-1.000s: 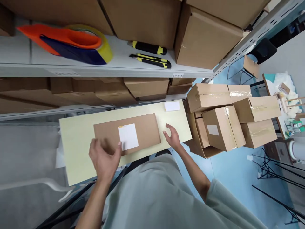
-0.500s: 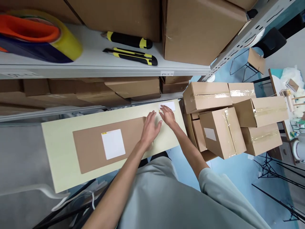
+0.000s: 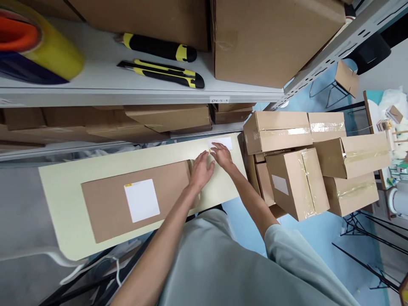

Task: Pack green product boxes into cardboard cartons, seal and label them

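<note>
A long brown cardboard box [image 3: 108,206] lies on a pale cream tabletop [image 3: 60,182], with a white label [image 3: 142,200] on its top. My left hand [image 3: 201,171] is at the box's right end, its fingers stretched forward and thumb apart; no held object shows in it. Just right of it, my right hand [image 3: 222,157] hovers at or touches the near edge of a white label sheet [image 3: 224,143] on the tabletop. Its fingers are loosely bent and apart. Whether the fingertips touch the sheet is hard to see.
On the grey shelf [image 3: 95,46] above lie two yellow-black utility knives [image 3: 161,47] and a tape roll [image 3: 60,46] beside large cartons [image 3: 270,42]. Taped cartons [image 3: 298,182] are piled right of the table. More cartons [image 3: 172,117] fill the lower shelf.
The view has shifted slightly, so the shelf items and box appear further left. Both hands stay close together near the label sheet, the right one slightly nearer the left.
</note>
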The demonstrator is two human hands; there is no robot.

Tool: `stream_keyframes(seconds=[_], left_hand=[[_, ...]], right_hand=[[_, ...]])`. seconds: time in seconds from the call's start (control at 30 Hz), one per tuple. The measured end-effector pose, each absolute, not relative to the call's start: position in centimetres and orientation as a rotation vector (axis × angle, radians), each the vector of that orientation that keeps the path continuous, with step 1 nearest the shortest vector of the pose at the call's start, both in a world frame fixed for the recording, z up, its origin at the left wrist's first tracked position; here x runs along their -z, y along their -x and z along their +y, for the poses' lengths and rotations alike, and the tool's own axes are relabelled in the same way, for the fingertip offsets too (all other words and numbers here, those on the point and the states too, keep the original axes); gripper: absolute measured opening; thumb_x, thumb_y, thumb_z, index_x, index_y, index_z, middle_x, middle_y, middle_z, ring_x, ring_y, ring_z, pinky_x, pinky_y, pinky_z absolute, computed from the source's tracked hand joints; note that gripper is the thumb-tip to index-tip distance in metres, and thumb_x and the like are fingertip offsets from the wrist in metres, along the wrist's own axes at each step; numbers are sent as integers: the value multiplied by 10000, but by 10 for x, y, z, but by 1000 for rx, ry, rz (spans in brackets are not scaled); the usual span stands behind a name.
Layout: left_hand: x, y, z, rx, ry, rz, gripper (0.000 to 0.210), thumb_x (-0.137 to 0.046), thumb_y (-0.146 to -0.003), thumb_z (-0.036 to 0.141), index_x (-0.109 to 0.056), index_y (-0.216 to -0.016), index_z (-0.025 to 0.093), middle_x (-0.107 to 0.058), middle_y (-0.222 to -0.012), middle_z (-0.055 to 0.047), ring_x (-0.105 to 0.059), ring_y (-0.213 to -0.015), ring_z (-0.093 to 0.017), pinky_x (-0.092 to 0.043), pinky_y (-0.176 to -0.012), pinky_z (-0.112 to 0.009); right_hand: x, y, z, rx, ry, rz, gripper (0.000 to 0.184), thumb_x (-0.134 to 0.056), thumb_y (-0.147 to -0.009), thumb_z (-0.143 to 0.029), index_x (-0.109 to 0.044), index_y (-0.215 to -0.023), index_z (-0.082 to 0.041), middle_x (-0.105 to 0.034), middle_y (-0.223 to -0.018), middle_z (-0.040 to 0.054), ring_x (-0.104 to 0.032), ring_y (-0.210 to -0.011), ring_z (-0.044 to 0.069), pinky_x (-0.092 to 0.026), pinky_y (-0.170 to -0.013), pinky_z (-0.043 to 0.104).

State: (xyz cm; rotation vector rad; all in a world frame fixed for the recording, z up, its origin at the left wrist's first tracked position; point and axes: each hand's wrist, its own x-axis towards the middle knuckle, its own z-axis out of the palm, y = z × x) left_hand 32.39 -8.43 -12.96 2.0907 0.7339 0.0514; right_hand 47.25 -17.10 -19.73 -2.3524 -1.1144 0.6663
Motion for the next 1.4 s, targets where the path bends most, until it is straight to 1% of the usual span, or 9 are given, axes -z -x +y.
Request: stream_keyframes(seconds=[0.3, 0.43, 0.53, 0.7, 0.83, 1.0, 1.13, 1.27, 1.4], left_hand=[[143, -324, -81, -32, -2052, 761, 591, -600, -1016, 410, -622, -1544, 147, -627, -1649, -213, -567, -1573, -368, -407, -1366, -585], [147, -322, -80, -29, -2034, 788, 606, -620, -1001, 414, -621, -1552, 160, -656, -1618, -201, -587, -1552, -374, -422, -1357, -587], [150, -329, -77, -10, -2053, 761, 627, -619, -1000, 413, -606, -1567, 147, -641, -1633, -208, -579, -1562, -372, -412, -1366, -576], [156, -364, -66, 48, -2166, 587, 662, -594, -1016, 380, -567, -1618, 104, -566, -1717, -218, -505, -1633, -368, -355, -1406, -546], [169, -402, -64, 134, -2302, 355, 735, -590, -982, 270, -487, -1689, 97, -440, -1818, -197, -372, -1718, -366, -303, -1430, -528], [189, -433, -70, 344, -2444, 183, 936, -627, -890, 162, -323, -1770, 63, -306, -1864, -257, -371, -1705, -423, -419, -1345, -563], [198, -438, -73, 376, -2477, 150, 934, -660, -883, 165, -354, -1761, 74, -266, -1876, -262, -400, -1668, -451, -472, -1281, -590], [199, -437, -71, 406, -2489, 142, 882, -661, -873, 152, -446, -1727, 109, -304, -1873, -228, -422, -1628, -440, -486, -1244, -604], [198, -436, -67, 462, -2526, 77, 889, -572, -859, 99, -441, -1738, 115, -284, -1891, -183, -403, -1617, -436, -491, -1205, -617]], right_hand=[[197, -465, -173, -619, 2321, -1060, 236, -628, -1129, -198, -851, -1205, -196, -674, -1640, 99, -584, -1543, 279, -464, -1323, 469], [192, -461, -172, -507, 2252, -895, 287, -556, -1133, -197, -832, -1211, -204, -785, -1453, 105, -688, -1403, 248, -521, -1262, 407], [183, -466, -174, -348, 2221, -660, 256, -558, -1108, -233, -805, -1172, -213, -807, -1346, 111, -720, -1323, 240, -540, -1231, 381], [169, -488, -191, -232, 2125, -323, 234, -581, -1083, -378, -752, -1117, -222, -795, -1263, 121, -721, -1270, 260, -545, -1212, 428], [172, -494, -206, -267, 2118, -37, 307, -582, -1071, -481, -742, -1098, -222, -815, -1122, 100, -752, -1086, 256, -611, -1092, 427], [185, -484, -221, -220, 2126, 110, 402, -549, -1076, -559, -738, -1014, -211, -818, -936, 82, -754, -863, 238, -655, -862, 360], [194, -477, -235, -179, 2144, 145, 466, -503, -1073, -596, -734, -982, -202, -799, -859, 98, -751, -801, 253, -636, -756, 350], [199, -466, -245, -212, 2158, 171, 465, -485, -1065, -603, -726, -958, -221, -816, -874, 108, -768, -796, 263, -635, -756, 360], [203, -449, -249, -269, 2139, 177, 434, -500, -1065, -572, -730, -919, -234, -839, -906, 115, -796, -850, 273, -654, -808, 373]])
